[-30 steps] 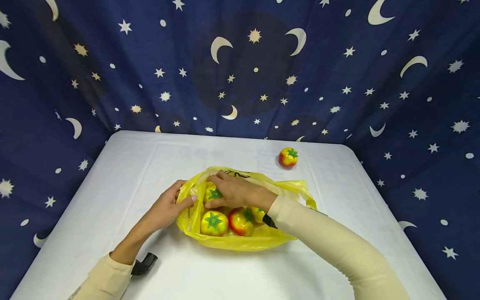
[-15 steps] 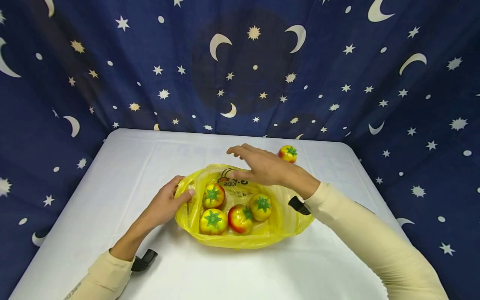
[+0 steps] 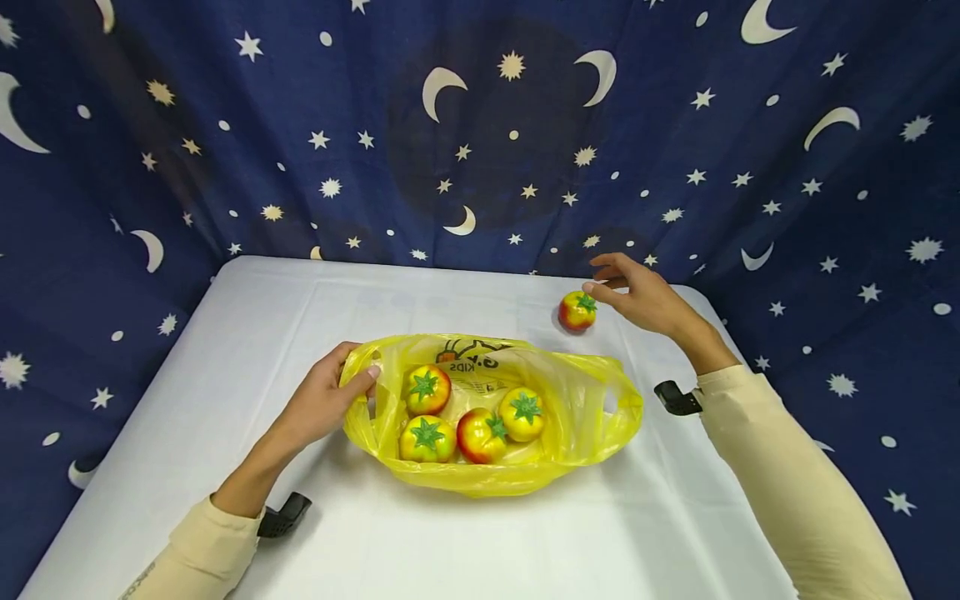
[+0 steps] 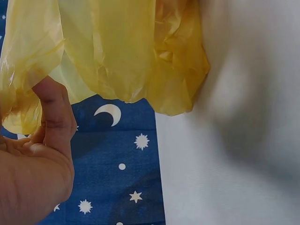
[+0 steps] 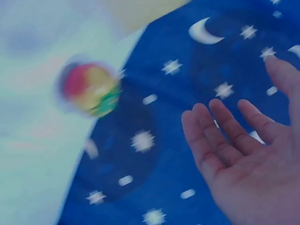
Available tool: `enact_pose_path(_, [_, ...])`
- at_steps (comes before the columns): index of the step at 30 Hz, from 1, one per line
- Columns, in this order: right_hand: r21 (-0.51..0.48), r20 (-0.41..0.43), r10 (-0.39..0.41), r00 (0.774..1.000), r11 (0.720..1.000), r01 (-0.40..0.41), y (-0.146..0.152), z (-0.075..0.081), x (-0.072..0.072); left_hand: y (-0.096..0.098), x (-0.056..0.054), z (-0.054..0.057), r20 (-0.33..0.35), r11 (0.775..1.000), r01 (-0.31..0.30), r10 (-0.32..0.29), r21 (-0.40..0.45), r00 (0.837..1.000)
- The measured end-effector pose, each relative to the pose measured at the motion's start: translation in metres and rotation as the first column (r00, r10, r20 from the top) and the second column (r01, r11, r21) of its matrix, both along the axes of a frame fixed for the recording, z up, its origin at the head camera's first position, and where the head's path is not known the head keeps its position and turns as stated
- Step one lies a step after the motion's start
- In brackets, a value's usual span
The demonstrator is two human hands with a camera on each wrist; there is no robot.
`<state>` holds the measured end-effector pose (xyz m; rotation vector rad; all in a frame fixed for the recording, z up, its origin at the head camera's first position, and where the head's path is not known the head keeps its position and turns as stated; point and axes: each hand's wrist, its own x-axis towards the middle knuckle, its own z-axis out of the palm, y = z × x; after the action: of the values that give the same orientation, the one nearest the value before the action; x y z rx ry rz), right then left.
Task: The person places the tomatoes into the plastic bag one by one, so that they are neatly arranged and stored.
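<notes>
A yellow plastic bag [image 3: 480,479] sits open-mouthed on the table in the head view. Inside it lie several toy tomatoes [image 3: 427,439], yellow and red with green star-shaped leaves. My left hand [image 3: 322,396] grips the bag's left side by the handle, thumb on the inner face; the left wrist view shows the curled fingers against the thin yellow plastic. Another toy tomato [image 3: 577,311] rests alone on the table behind the bag. My right hand [image 3: 637,296] hovers just right of it, fingers loosely spread and holding nothing. In the right wrist view that tomato [image 5: 91,89] is blurred, apart from the fingers.
A white cloth covers the table [image 3: 300,317]. Behind and beside it hangs a dark blue curtain [image 3: 495,167] with moons and stars. The bag's right handle [image 3: 611,400] stands up unheld. Black wrist devices [image 3: 285,515] are on both forearms.
My right hand has come out of the bag and moved right and back to beside the lone toy tomato. My left hand keeps its hold, with the bag's right side now uncovered.
</notes>
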<state>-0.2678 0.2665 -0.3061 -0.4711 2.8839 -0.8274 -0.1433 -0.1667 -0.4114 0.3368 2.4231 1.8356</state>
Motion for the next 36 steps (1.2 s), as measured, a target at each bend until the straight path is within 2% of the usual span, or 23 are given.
enact_pose_path(6, [0.028,0.089,-0.057,0.994,0.998,0.055,0.026,-0.038,-0.02,-0.002,-0.001,0.005,-0.015,1.0,-0.007,0.007,0.008,1.0])
enact_pose_path(13, [0.094,0.125,-0.094,0.988,0.992,0.082,0.038,-0.076,-0.038,-0.002,0.0,0.011,-0.036,1.0,-0.011,0.011,0.005,0.999])
enact_pose_path(15, [0.084,0.143,-0.104,0.984,0.992,0.092,0.038,-0.086,-0.043,-0.003,0.0,0.012,-0.039,1.0,-0.014,0.014,0.001,0.999])
enact_pose_path(20, [-0.035,0.132,-0.133,0.982,0.99,0.139,0.035,-0.107,-0.056,-0.007,0.0,0.011,-0.045,1.0,-0.022,0.021,-0.01,0.999])
enact_pose_path(24, [-0.15,0.097,-0.16,0.982,0.973,0.173,0.028,-0.12,-0.063,-0.008,0.001,0.01,-0.039,1.0,-0.025,0.024,-0.005,0.999])
enact_pose_path(30, [-0.282,0.105,-0.215,0.971,0.93,0.237,0.022,-0.138,-0.067,-0.007,0.003,0.009,-0.043,1.0,-0.015,0.015,0.006,0.999])
enact_pose_path(36, [-0.369,0.115,-0.286,0.951,0.876,0.309,0.02,-0.155,-0.071,-0.005,0.002,0.008,-0.029,1.0,-0.012,0.013,0.015,1.0])
